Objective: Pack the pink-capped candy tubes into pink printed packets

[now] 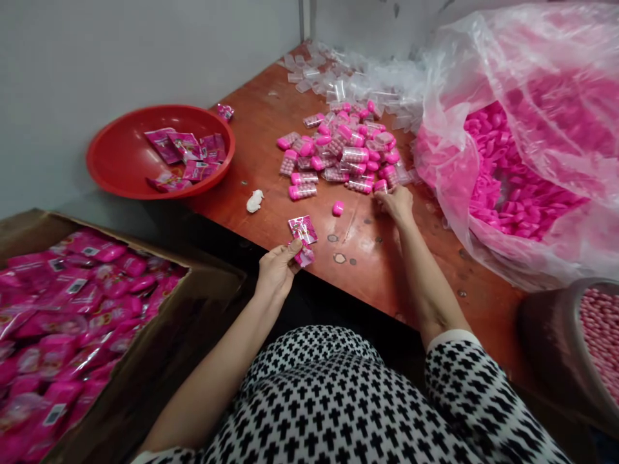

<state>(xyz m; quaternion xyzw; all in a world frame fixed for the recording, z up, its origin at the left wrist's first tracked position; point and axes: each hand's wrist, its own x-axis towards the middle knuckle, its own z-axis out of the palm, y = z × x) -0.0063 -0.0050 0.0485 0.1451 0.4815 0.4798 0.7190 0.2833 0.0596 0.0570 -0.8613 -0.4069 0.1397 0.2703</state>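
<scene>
Packing step: left hand (276, 267) pinches an open pink sachet (303, 233) at the desk (358, 251) edge, while right hand (396, 201), fingers closing on a capped tube (381, 187) from the pile, must next insert it.

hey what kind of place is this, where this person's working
Probably a small hand-packing workshop for candy or a similar small product. A pile of filled pink-capped tubes lies on the worktable, a cardboard box is full of pink packets, and a big plastic bag holds loose pink caps.
</scene>
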